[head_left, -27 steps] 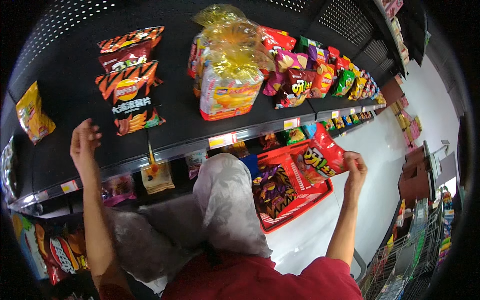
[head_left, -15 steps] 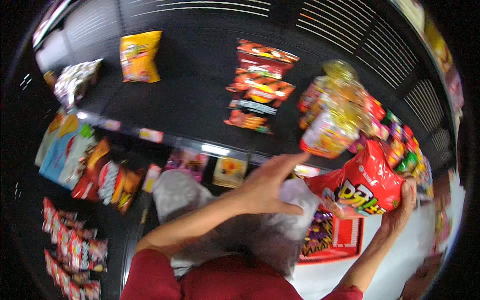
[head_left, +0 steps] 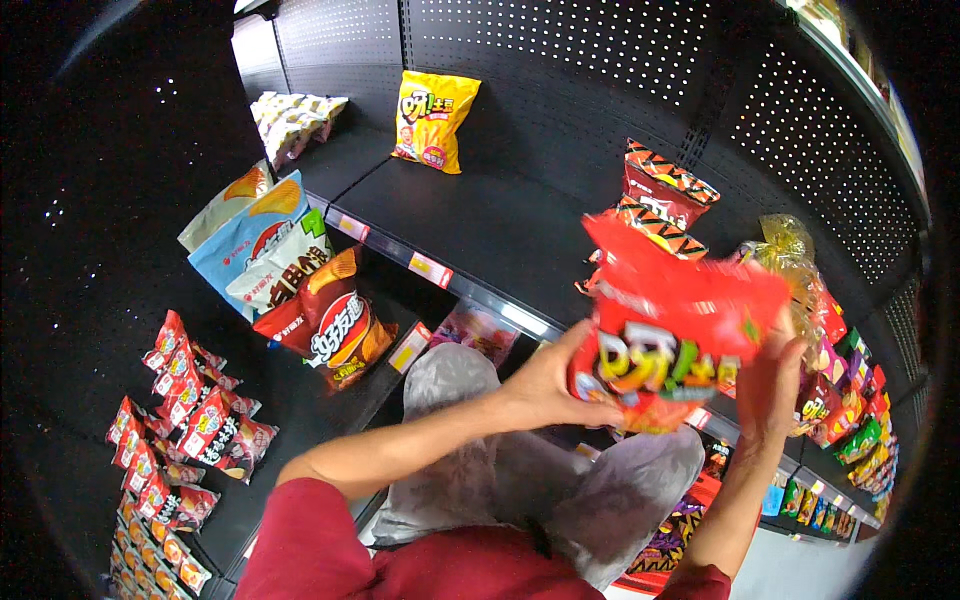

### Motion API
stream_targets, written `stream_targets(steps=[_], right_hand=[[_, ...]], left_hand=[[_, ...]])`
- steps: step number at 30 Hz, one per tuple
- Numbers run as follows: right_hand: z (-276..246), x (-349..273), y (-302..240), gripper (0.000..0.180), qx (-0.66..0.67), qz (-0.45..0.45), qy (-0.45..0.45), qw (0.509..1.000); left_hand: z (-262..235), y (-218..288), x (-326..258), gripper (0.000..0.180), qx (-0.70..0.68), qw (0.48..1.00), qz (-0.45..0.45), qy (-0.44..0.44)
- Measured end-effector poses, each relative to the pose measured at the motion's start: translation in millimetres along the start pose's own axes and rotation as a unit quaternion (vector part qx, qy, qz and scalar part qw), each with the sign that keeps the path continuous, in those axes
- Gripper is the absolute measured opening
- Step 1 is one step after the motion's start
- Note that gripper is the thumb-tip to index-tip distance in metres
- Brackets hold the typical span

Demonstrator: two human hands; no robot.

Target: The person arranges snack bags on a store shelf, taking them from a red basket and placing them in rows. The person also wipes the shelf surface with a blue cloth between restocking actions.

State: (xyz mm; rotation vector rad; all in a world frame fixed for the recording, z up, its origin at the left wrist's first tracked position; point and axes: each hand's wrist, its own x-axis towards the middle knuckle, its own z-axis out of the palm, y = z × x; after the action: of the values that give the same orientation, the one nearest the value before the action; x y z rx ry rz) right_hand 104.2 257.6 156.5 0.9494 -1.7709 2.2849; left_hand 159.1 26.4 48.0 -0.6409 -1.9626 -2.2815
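Here's the big black shelf (head_left: 500,235), its front edge slanting from upper left down to lower right. Below it, the lower shelf (head_left: 385,385) carries a cluster of large snack bags (head_left: 290,265) at its left end, blue, white and brown-red ones leaning together. Down by the floor, part of a red basket (head_left: 709,487) shows, purple-and-yellow packs inside.

Now the star: the red bag (head_left: 670,350), up off the shelf, in front of its front edge and slightly blurred, bottom tipped toward us! Both hands are on it. The left hand (head_left: 560,385) has its grip opened just to the bag's thickness, around the lower left corner, thumb along the bottom. The right hand (head_left: 775,380) has its grip closed on the right side, fingertips partly hidden.

Behind, striped orange-and-black bags (head_left: 668,190) stand on the upper shelf, partly covered. A yellow bag (head_left: 434,122) stands alone near the back panel; a silvery bag (head_left: 295,122) leans at the left end. Smallest of all, price tags (head_left: 431,269) line the front edge.
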Motion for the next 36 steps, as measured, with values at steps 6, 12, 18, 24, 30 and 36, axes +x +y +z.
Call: stream_targets(steps=[6, 12, 18, 24, 30, 36], right_hand=[[8, -2, 56, 0.094, -0.109, 0.108, -0.137, 0.979], [70, 31, 103, 0.089, -0.292, 0.116, -0.150, 0.938], [119, 93, 178, 0.087, -0.394, 0.072, -0.129, 0.907], [170, 171, 293, 0.085, -0.360, 0.085, -0.158, 0.916], [220, 222, 382, 0.080, -0.333, 0.113, -0.137, 0.926], [266, 254, 421, 0.075, -0.311, 0.193, -0.179, 0.913]], left_hand=[[-64, 40, 12, 0.084, -0.001, 0.999, -0.051, 0.018], [-125, 67, 41, 0.083, 0.092, 0.991, -0.100, 0.004], [-235, 73, 96, 0.061, 0.362, 0.906, -0.204, -0.077], [-358, 26, 139, 0.049, 0.375, 0.877, -0.300, -0.005], [-424, 2, 168, 0.051, 0.354, 0.808, -0.447, 0.147], [-480, -12, 168, 0.042, 0.266, 0.812, -0.454, 0.251]])
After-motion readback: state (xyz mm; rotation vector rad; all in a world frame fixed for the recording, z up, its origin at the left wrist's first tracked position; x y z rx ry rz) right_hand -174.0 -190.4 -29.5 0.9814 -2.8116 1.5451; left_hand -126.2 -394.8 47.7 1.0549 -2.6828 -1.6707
